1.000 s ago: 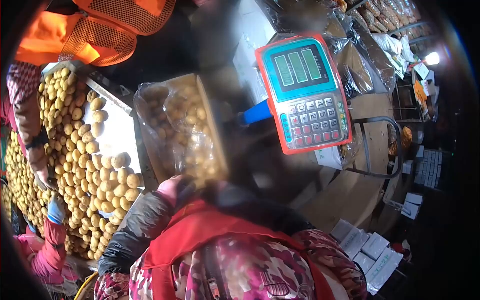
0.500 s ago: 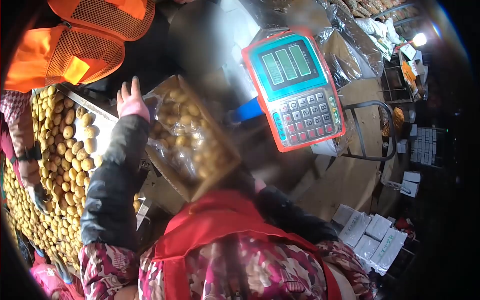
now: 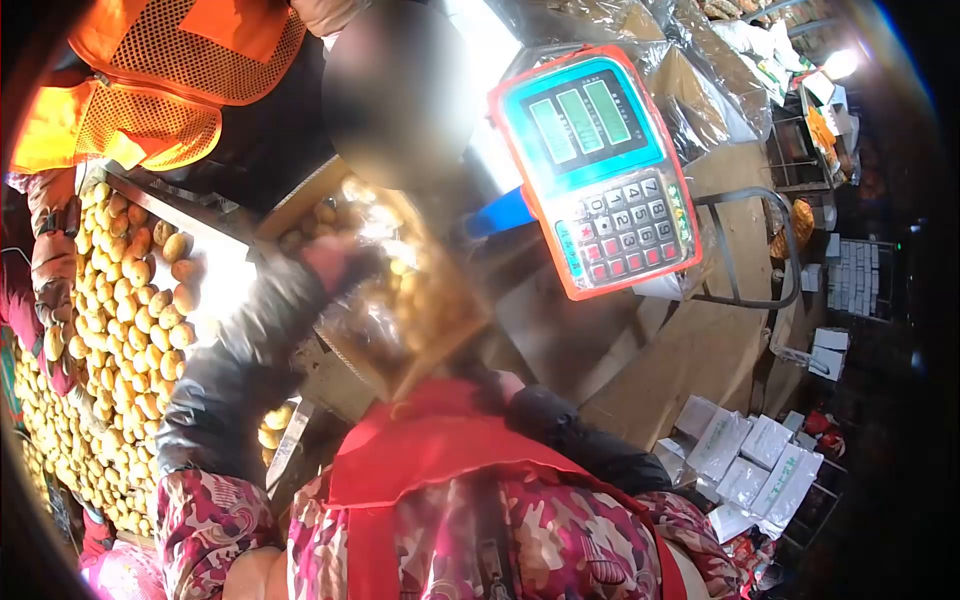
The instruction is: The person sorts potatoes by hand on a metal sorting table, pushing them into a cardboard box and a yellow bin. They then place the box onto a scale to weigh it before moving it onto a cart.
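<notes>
1. The left hand [image 3: 328, 262] rests inside the box [image 3: 425, 358], on the potatoes [image 3: 338, 215]; its fingers are blurred, so I cannot tell their state.
2. The right hand [image 3: 508, 384] is at the near corner of the box, with the fingers hidden.
3. The box stands beside the scale [image 3: 598, 170].

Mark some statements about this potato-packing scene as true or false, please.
The left hand reaches into the plastic-lined cardboard box of small yellow potatoes. True.
The red-rimmed electronic scale with a teal display lies inside that box. False: it stands beside it, to the right.
A person's orange mesh vest shows at upper left. True.
The flat white packets lie on the scale. False: they lie apart, at lower right.
</notes>
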`<state>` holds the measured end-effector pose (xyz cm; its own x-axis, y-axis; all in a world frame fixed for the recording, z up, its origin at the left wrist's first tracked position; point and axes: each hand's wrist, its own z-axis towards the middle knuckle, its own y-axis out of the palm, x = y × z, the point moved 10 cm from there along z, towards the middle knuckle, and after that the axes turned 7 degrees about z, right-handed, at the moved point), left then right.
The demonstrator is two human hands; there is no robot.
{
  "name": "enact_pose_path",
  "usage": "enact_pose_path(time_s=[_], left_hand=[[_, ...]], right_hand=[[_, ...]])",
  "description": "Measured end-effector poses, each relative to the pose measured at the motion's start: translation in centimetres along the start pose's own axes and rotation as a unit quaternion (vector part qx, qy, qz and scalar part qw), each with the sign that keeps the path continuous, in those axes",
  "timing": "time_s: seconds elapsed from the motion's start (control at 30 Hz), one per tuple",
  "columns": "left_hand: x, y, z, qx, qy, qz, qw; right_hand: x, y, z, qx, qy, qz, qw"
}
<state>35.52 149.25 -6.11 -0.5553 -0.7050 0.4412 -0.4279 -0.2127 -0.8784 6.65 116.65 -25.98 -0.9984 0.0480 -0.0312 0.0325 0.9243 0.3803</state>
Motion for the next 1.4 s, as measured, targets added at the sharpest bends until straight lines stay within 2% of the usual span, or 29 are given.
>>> enact_pose_path(time_s=[0.03, 0.07, 0.1, 0.13, 0.17, 0.2, 0.27, 0.33, 0.4, 0.47, 0.53, 0.57, 0.6, 0.67, 0.73, 0.77, 0.83, 0.87, 0.97, 1.03, 1.07, 1.1, 1.17, 1.2, 1.27, 1.33, 1.37, 1.4], left_hand=[[-4.9, -2.7, 0.1, 0.079, -0.071, 0.053, 0.993], [-9.3, -5.5, -0.5, 0.142, -0.185, 0.077, 0.969], [-13.3, -7.0, -1.6, 0.158, -0.316, 0.076, 0.932], [-16.4, -6.7, -1.8, 0.111, -0.396, 0.088, 0.907], [-19.5, -4.9, -1.4, -0.012, -0.454, 0.103, 0.885], [-18.0, -5.3, -1.9, -0.049, -0.434, 0.143, 0.888], [-14.6, -7.1, -2.5, -0.114, -0.378, 0.220, 0.892], [-12.5, -6.9, -1.4, -0.154, -0.290, 0.290, 0.899], [-13.1, -5.2, -0.1, -0.140, -0.218, 0.309, 0.915], [-14.8, -4.1, 1.4, -0.120, -0.163, 0.321, 0.925], [-16.7, -3.2, 2.2, -0.125, -0.187, 0.309, 0.924], [-17.8, -2.8, 2.2, -0.137, -0.222, 0.300, 0.917], [-18.3, -2.3, 2.2, -0.149, -0.257, 0.290, 0.910], [-18.7, -2.0, 2.1, -0.162, -0.323, 0.278, 0.890], [-18.2, -1.8, 1.0, -0.177, -0.373, 0.272, 0.869], [-17.8, -1.5, 0.4, -0.182, -0.389, 0.271, 0.862], [-17.1, -0.8, -1.8, -0.199, -0.414, 0.262, 0.849], [-16.1, -0.5, -2.6, -0.202, -0.416, 0.251, 0.850], [-13.0, 1.5, -5.2, -0.220, -0.426, 0.209, 0.852], [-9.9, 3.1, -5.1, -0.229, -0.419, 0.183, 0.859], [-8.0, 4.4, -4.5, -0.236, -0.408, 0.167, 0.866], [-6.2, 5.4, -4.3, -0.242, -0.403, 0.146, 0.870], [-2.3, 8.1, -3.4, -0.255, -0.389, 0.118, 0.877], [-0.2, 9.2, -2.8, -0.261, -0.381, 0.103, 0.881], [4.1, 11.3, -1.3, -0.273, -0.363, 0.082, 0.887], [8.8, 13.2, 0.9, -0.279, -0.346, 0.059, 0.894], [11.2, 14.1, 2.2, -0.280, -0.337, 0.048, 0.898], [13.6, 15.0, 3.9, -0.278, -0.328, 0.039, 0.902]], right_hand=[[-0.3, 0.7, -0.1, -0.004, -0.014, -0.046, 0.999], [-0.7, 1.5, -0.2, -0.008, -0.028, -0.091, 0.995], [-1.6, 2.7, -0.7, -0.001, -0.059, -0.180, 0.982], [-1.7, 3.4, -0.3, 0.004, -0.061, -0.190, 0.980], [-1.8, 4.1, 0.0, 0.008, -0.064, -0.201, 0.978], [-1.2, 4.6, 0.9, 0.013, -0.040, -0.134, 0.990], [-3.4, 7.6, 0.4, -0.024, -0.133, -0.140, 0.981], [-4.6, 9.0, -1.1, 0.068, -0.111, 0.022, 0.991], [-2.6, 9.0, 4.0, -0.002, -0.084, -0.137, 0.987], [-4.2, 11.2, 3.7, 0.003, -0.160, -0.277, 0.948], [-8.9, 14.7, -1.2, 0.135, -0.165, -0.349, 0.913], [-9.1, 13.3, -2.1, 0.216, -0.081, -0.350, 0.908], [-9.3, 13.1, -2.5, 0.193, -0.158, -0.373, 0.894], [-9.0, 12.0, -3.7, 0.208, -0.197, -0.327, 0.901], [-8.1, 10.6, -5.3, 0.263, -0.113, -0.177, 0.942], [-8.7, 10.0, -5.2, 0.262, -0.135, -0.205, 0.933], [-8.0, 7.8, -3.0, 0.253, -0.169, -0.258, 0.917], [-7.4, 6.3, 0.1, 0.233, -0.222, -0.322, 0.890], [-7.4, 1.6, 0.4, 0.233, -0.202, -0.394, 0.866], [-8.2, -2.1, -1.9, 0.250, -0.184, -0.399, 0.863], [-8.7, -4.1, -5.0, 0.272, -0.163, -0.353, 0.880], [-8.5, -6.5, -3.1, 0.267, -0.190, -0.426, 0.843], [-7.9, -10.6, -4.0, 0.251, -0.208, -0.500, 0.802], [-8.6, -11.8, -8.2, 0.243, -0.203, -0.504, 0.803], [-9.1, -15.6, -14.9, 0.269, -0.203, -0.431, 0.837], [-7.0, -21.2, -16.6, 0.255, -0.208, -0.499, 0.802], [-6.5, -23.1, -19.1, 0.267, -0.208, -0.547, 0.765], [-5.1, -24.8, -20.5, 0.250, -0.224, -0.641, 0.690]])
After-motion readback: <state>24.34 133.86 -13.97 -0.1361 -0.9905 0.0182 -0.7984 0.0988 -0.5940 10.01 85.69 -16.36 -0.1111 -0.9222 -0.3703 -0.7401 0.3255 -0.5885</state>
